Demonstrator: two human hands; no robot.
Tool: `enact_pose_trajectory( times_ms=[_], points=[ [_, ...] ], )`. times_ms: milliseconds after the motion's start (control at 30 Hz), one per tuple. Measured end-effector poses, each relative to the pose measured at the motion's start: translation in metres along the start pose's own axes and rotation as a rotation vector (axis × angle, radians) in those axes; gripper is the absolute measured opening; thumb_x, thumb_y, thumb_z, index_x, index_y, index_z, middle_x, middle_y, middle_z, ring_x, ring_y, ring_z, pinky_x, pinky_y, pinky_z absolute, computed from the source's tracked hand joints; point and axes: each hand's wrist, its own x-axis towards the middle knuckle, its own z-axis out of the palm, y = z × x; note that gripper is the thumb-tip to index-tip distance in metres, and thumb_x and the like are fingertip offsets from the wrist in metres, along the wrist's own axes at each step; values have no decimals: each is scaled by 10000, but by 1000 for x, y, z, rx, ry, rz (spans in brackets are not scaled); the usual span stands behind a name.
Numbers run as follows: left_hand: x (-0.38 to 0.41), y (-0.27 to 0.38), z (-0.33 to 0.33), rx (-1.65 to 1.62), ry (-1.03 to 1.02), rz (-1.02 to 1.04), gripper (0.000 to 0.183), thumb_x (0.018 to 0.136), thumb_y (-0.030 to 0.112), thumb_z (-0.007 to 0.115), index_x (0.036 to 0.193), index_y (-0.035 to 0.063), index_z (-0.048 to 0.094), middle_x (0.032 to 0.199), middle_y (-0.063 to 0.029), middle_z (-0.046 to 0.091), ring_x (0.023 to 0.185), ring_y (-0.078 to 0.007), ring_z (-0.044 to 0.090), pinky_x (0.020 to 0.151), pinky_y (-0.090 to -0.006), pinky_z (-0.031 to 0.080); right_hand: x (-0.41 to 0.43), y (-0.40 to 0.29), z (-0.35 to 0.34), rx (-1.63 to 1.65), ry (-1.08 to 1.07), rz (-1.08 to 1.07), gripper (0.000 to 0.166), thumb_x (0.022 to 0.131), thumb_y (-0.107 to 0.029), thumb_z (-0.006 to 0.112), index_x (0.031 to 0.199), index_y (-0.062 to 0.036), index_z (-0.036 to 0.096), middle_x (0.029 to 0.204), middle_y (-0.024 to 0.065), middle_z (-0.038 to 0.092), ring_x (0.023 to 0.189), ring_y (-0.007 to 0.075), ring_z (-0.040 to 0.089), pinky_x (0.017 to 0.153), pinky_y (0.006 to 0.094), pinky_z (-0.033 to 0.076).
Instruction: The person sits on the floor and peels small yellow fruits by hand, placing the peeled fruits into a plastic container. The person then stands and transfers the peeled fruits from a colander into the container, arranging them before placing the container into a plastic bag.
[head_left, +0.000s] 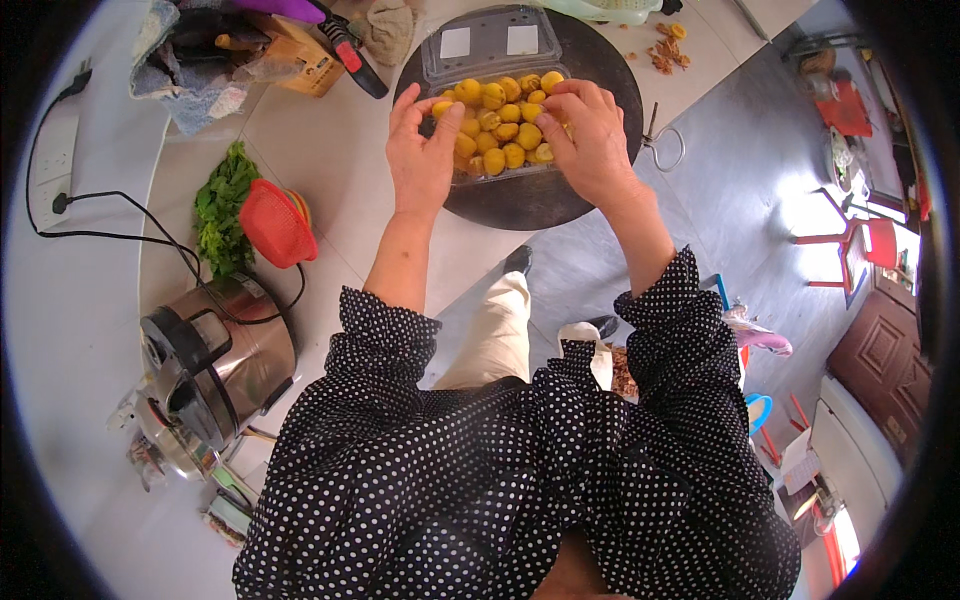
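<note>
A clear plastic clamshell box (493, 69) lies with its lid folded back on a round black board (525, 206). Several round yellow peeled chestnuts (509, 112) fill its base in rough rows. At the box's left side, my left hand (421, 154) pinches one chestnut (442, 109) between thumb and fingers. My right hand (596, 146) reaches over the right side, its thumb and index fingertips among the chestnuts. Whether those fingers grip one is hidden by the hand itself. Two white labels are on the lid.
Brown shell scraps (666, 54) lie beyond the board on the right, and a metal ring handle (666, 146) juts from its edge. Leafy greens (225, 210), a red plastic basket (276, 225) and a corded electric cooker (225, 352) stand left. A black-and-red handled tool (352, 60) lies upper left.
</note>
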Motion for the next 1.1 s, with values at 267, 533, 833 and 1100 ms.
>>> enact_pose_trajectory(
  times_ms=[267, 533, 833, 1100],
  points=[
    [-3, -2, 12, 60, 79, 159, 271, 812, 158, 693, 1043, 29, 635, 1321, -182, 468, 1215, -301, 464, 1010, -358, 379, 14, 12, 0, -70, 118, 36, 189, 824, -188, 623, 960, -62, 652, 1081, 108, 583, 1053, 324, 507, 904, 433, 388],
    [-8, -17, 5, 106, 39, 98, 209, 814, 123, 678, 983, 18, 619, 1206, -147, 554, 1108, -271, 539, 957, -333, 411, 7, 21, -2, -142, 8, -103, 192, 802, -173, 638, 971, -84, 657, 1091, 107, 573, 1057, 320, 505, 907, 440, 387],
    [-18, -30, 18, -113, -21, -119, 207, 863, 71, 616, 1057, 6, 585, 1211, -112, 548, 1028, -204, 559, 905, -307, 437, -17, 30, -25, 126, 131, 25, 269, 800, -169, 658, 1059, -102, 642, 1128, 122, 553, 1066, 318, 501, 922, 426, 390],
    [-23, -66, -3, 421, -118, 215, 432, 990, 291, 463, 1268, -39, 479, 1252, -197, 536, 1141, -274, 519, 997, -358, 395, -172, 88, -65, 300, 475, 509, 168, 844, -84, 628, 1009, -55, 638, 960, 119, 620, 820, 255, 615, 721, 320, 500]
  ],
)
